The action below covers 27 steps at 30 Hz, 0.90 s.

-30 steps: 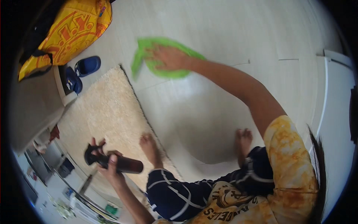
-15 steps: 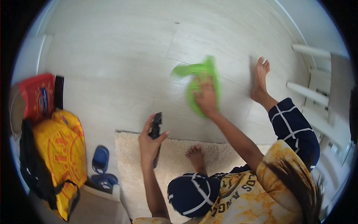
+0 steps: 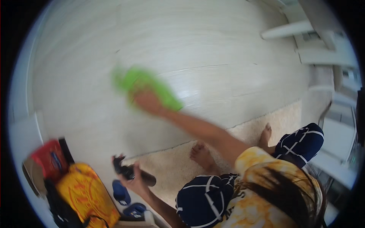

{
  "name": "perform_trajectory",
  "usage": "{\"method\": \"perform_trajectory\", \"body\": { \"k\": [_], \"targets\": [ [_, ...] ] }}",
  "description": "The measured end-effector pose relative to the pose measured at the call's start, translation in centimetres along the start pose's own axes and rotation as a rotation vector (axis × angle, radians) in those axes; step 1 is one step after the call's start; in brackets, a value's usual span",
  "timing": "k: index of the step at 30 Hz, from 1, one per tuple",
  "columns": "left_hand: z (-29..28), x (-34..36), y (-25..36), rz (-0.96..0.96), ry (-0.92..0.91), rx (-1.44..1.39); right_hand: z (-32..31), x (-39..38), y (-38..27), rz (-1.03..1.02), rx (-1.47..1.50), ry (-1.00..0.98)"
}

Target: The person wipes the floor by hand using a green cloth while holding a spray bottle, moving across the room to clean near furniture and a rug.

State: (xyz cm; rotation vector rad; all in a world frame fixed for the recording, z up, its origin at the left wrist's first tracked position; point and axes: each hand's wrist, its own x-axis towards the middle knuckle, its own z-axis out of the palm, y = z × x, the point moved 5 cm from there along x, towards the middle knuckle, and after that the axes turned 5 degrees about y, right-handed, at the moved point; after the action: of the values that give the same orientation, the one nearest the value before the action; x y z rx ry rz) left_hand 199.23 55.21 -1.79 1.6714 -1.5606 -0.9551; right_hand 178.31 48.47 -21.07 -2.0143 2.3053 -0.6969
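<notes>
My right hand presses down on a bright green cloth against the pale floor, left of the middle of the view. Motion smears its fingers, and part of the cloth bunches out beyond them. Lower down, my left hand is wrapped around a black spray bottle. The bottle's dark head pokes out past the fingers toward the left, held above the edge of a cream mat.
Blue slippers lie beside the mat. At lower left are a yellow bag and a red packet. White furniture legs stand at the right. My bare feet are on the mat.
My right hand has swept the green cloth leftward. The spray bottle in my left hand now sits lower and more to the left. My right foot has come back onto the mat; the view has turned.
</notes>
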Motion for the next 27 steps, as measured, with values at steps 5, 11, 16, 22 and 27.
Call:
{"method": "perform_trajectory", "body": {
  "k": [5, 11, 16, 22, 27],
  "targets": [
    [5.3, 1.8, 7.4, 0.001, 0.054, -0.166, -4.0, -11.7, -4.0, -0.128, 0.709, -0.143],
    [11.7, -1.1, 9.0, 0.04, -0.153, -0.155, -22.0, -36.4, 30.8, 0.856, -0.377, -0.074],
    [16.0, -4.4, 10.9, -0.022, -0.282, -0.191, -26.6, -39.4, 38.9, 1.392, -0.831, 0.204],
    [20.1, -5.4, 14.5, 0.114, -0.352, -0.121, -8.8, -17.6, 5.0, 0.413, 0.432, 0.02],
    [24.5, -9.1, 19.8, 0.295, -0.288, -0.139, -2.4, -11.5, 7.5, -0.186, 0.837, 0.04]
  ]
}}
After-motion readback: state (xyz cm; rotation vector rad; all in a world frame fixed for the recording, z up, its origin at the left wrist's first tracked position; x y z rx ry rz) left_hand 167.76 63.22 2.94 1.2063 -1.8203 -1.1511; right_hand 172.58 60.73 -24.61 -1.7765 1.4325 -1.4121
